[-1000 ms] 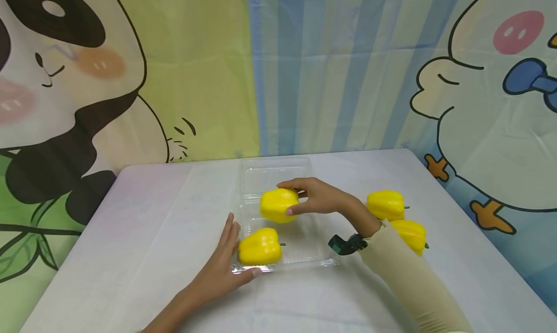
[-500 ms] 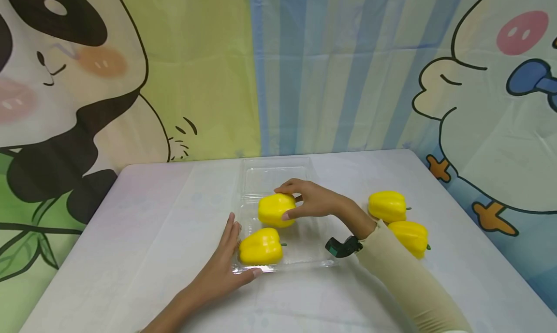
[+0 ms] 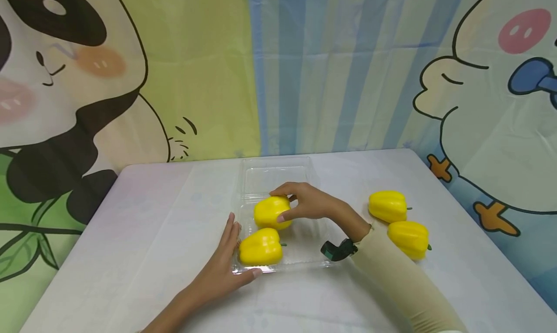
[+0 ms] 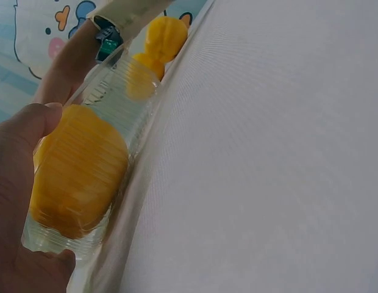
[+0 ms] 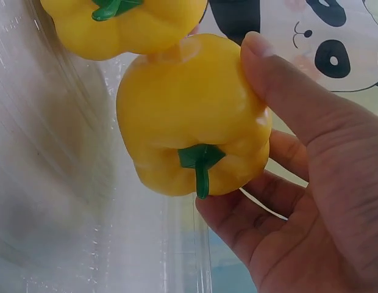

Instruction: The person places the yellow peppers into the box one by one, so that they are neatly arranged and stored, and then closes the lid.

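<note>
Right hand (image 3: 311, 202) grips pepper (image 3: 271, 212) over tray (image 3: 304, 255).

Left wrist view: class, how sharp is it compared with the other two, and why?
Left wrist view: soft, the pepper smeared behind ribbed clear plastic. Right wrist view: crisp on the held pepper and its stem. Head view: evenly lit, the clear tray faint.

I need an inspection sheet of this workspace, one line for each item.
Surface: white table.
Job's things: clear tray holding one pepper; second pepper in the right hand over the tray.
Clutter: two more peppers on the table, right of the tray.
Hands: left hand flat against the tray's edge; right hand grips the second pepper.
Cables: nothing seen.
Surroundings: cartoon curtain behind.
</note>
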A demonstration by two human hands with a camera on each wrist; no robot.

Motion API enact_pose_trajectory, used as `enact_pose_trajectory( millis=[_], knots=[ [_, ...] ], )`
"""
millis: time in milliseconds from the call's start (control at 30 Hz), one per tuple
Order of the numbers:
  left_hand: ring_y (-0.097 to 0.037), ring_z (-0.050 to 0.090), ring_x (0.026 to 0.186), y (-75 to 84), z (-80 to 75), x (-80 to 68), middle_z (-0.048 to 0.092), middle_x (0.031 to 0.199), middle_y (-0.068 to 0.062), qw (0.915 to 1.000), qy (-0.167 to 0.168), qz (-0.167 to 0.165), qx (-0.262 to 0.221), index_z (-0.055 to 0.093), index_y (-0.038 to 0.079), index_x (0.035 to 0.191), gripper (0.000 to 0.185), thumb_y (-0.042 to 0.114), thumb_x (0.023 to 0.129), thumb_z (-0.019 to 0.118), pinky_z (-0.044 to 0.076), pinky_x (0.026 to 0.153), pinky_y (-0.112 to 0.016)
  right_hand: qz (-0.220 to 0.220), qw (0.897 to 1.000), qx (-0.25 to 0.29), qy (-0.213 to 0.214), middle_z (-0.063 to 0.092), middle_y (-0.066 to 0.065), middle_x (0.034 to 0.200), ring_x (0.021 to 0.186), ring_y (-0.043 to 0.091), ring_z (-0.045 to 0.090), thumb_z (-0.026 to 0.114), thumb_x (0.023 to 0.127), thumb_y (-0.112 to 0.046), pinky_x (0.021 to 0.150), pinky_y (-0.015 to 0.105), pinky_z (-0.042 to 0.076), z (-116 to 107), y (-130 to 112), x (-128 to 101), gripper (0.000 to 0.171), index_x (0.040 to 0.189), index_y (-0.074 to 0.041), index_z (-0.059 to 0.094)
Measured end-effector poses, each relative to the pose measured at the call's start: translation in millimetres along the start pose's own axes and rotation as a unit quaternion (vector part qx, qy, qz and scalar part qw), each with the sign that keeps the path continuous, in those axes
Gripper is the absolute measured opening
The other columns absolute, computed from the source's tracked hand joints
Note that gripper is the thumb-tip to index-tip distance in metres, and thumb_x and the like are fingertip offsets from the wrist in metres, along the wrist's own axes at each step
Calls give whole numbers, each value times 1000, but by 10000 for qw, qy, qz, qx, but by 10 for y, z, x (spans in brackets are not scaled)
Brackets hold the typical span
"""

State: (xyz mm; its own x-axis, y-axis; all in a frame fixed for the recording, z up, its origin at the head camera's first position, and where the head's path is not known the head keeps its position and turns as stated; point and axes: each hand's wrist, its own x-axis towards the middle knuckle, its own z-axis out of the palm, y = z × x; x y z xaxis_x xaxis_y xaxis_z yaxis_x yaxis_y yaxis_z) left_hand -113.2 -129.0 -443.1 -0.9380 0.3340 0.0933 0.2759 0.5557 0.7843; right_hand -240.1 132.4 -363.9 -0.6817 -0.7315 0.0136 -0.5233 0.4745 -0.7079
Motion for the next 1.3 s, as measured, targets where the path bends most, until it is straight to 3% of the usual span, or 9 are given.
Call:
enact_pose_trajectory(
  millis=[200,733,1067,1300],
  knots=[
    [-33,22,142,7,2,-19,-16,161,9,10000,-17,-26,92,9,3,155,115,52,77,77,26,107,-56,20,10000,-52,-11,57,4,134,116,19,54,81,81,-30,97,38,48,48,-30,23,64,135,-6,57],
    [-33,18,143,14,3,-16,-13,162,1,9999,4,-51,155,8,2,155,115,52,77,77,25,106,-57,-130,9995,-262,-125,56,6,133,116,19,54,81,81,-33,96,40,49,93,-38,87,66,136,-6,57],
    [-31,16,144,18,0,-12,-14,162,1,10000,-33,-34,58,5,7,156,115,52,78,77,25,107,-56,-247,9994,-134,-188,54,4,136,119,18,53,81,80,-32,98,39,47,123,-72,139,68,138,-7,55],
    [-29,22,142,23,-8,-2,-11,162,2,10000,-9,-13,-67,2,12,157,117,52,77,78,28,107,-51,-375,9982,17,-477,49,6,141,121,19,51,74,88,-26,101,44,44,98,-30,85,63,143,-10,50]
  ],
)
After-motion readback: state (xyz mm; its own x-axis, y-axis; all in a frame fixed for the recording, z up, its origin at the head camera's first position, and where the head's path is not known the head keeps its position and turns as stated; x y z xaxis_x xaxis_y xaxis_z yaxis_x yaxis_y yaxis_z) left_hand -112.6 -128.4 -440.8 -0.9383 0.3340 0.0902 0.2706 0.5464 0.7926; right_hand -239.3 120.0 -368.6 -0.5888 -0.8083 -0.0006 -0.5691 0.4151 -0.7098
